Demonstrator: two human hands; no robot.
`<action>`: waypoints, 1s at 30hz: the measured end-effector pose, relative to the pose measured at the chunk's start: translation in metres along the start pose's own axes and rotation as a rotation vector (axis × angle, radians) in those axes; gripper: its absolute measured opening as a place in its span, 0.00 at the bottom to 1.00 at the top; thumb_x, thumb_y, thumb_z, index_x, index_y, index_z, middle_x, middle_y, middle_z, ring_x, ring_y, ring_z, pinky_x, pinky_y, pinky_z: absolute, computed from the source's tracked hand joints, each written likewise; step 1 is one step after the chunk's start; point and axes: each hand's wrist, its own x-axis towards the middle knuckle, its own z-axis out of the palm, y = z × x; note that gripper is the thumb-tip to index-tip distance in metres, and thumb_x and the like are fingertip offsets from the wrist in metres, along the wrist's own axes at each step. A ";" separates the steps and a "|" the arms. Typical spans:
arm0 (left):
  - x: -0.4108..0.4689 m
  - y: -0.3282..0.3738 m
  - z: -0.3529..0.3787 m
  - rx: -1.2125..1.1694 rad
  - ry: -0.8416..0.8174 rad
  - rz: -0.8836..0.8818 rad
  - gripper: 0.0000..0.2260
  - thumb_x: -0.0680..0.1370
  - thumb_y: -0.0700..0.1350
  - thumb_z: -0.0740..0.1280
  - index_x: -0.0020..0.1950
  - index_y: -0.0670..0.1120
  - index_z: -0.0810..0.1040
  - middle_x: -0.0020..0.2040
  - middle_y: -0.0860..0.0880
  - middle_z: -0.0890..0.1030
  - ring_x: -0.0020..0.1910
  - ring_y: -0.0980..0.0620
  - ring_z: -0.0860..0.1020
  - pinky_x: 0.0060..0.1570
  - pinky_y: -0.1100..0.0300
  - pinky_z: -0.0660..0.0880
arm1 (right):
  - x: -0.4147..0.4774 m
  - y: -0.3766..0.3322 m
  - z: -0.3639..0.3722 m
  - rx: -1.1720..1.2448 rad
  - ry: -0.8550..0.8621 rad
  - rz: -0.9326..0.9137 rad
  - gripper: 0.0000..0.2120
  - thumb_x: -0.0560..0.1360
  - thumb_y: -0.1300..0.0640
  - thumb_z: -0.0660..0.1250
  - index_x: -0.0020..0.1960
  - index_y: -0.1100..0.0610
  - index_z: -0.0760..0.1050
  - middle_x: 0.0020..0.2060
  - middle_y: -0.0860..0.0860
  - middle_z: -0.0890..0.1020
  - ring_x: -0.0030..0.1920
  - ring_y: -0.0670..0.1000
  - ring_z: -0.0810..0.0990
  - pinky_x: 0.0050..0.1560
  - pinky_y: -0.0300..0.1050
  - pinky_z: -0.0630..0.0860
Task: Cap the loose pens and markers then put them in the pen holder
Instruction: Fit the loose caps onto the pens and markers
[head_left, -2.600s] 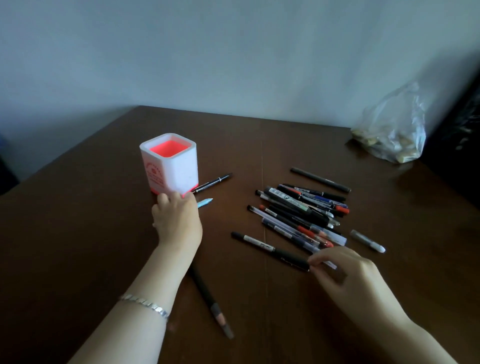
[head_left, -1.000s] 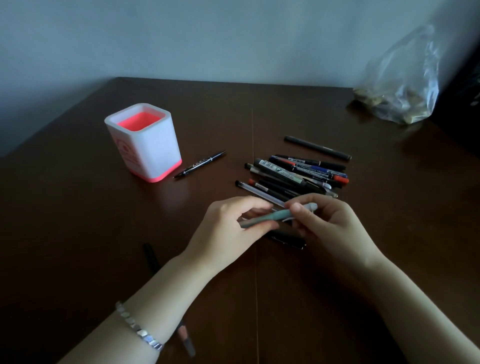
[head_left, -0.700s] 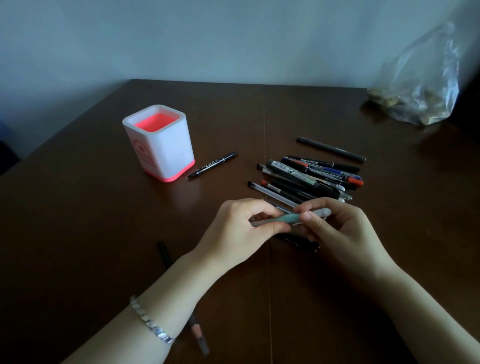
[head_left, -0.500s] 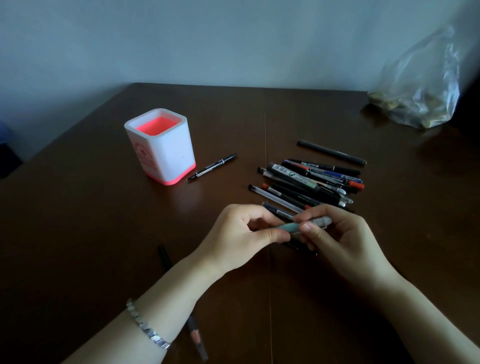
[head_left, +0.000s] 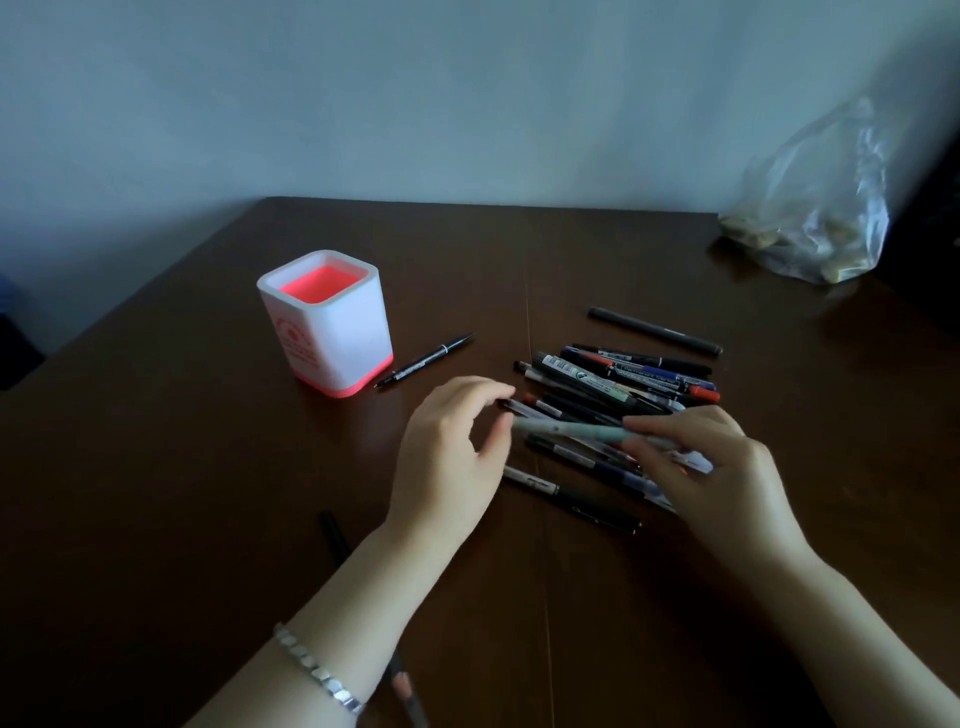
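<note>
A pale green pen (head_left: 571, 430) lies level above the table, and my right hand (head_left: 717, 478) grips its right half. My left hand (head_left: 452, 452) is at the pen's left end with its fingers spread, and only the thumb tip touches the pen. Under and behind both hands lies a pile of several pens and markers (head_left: 623, 382). The white pen holder (head_left: 343, 338), pink inside and along its base, stands upright at the left with nothing showing inside. A thin black pen (head_left: 426, 360) lies beside it.
A black marker (head_left: 654, 331) lies alone behind the pile. A black pen (head_left: 576, 501) lies in front of it. A dark pencil (head_left: 335, 535) runs under my left forearm. A clear plastic bag (head_left: 821, 208) sits at the far right of the brown table (head_left: 156, 493).
My left hand has loosened its pinch on the green pen and spread its fingers. My right hand has slid a little to the right along the pen and still holds it.
</note>
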 end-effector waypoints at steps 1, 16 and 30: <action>0.002 -0.003 -0.003 0.020 0.027 -0.045 0.09 0.72 0.34 0.69 0.50 0.42 0.80 0.47 0.48 0.82 0.48 0.52 0.79 0.50 0.59 0.76 | 0.000 0.001 0.001 -0.089 -0.037 -0.013 0.12 0.68 0.56 0.71 0.51 0.48 0.78 0.40 0.38 0.77 0.47 0.42 0.74 0.45 0.35 0.72; 0.016 -0.018 -0.020 0.100 0.123 -0.522 0.11 0.76 0.39 0.61 0.53 0.49 0.79 0.52 0.52 0.80 0.52 0.56 0.76 0.47 0.66 0.67 | 0.151 -0.054 0.122 -0.550 -0.563 -0.231 0.20 0.77 0.61 0.57 0.68 0.51 0.65 0.68 0.50 0.68 0.70 0.52 0.61 0.68 0.50 0.58; 0.006 -0.006 -0.006 0.294 -0.204 0.178 0.15 0.74 0.44 0.63 0.59 0.43 0.77 0.53 0.47 0.82 0.54 0.50 0.79 0.60 0.56 0.67 | 0.076 -0.052 0.033 -0.249 -0.605 -0.124 0.10 0.76 0.56 0.61 0.55 0.55 0.78 0.45 0.45 0.76 0.45 0.42 0.73 0.48 0.34 0.71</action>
